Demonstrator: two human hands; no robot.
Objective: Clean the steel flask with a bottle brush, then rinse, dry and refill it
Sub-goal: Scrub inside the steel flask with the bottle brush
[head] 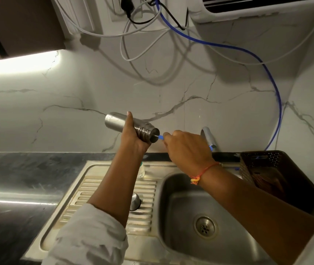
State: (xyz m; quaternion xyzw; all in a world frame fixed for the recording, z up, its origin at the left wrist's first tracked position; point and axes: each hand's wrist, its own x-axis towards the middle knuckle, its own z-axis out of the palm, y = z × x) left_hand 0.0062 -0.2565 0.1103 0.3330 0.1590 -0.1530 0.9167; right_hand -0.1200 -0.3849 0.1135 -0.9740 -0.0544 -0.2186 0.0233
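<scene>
The left hand [133, 137] is wrapped round the steel flask [113, 121] near its threaded neck, thumb lying along the body. It holds the flask nearly level above the drainboard [148, 188], mouth turned toward the right hand [187, 148]. That hand is closed on the blue brush handle [161, 137], pinching it just outside the mouth. The bristle end is hidden, presumably inside.

The flask looks rigid and light when empty, but its smooth steel is likely slippery once wet or soapy. The grip close to the neck seems sound, since the threads give purchase and steady the mouth against the brush's push and pull. The handle is thin (how stiff cannot be told), so it is best held near the mouth.

Just behind the right hand stands the tap [208, 137], close enough to be knocked on a long backstroke. Below that hand is the sink [163, 185], and beyond its wrist a dark basket [257, 165]. Under the left forearm a small steel cup [135, 202] sits on the drainboard.
</scene>
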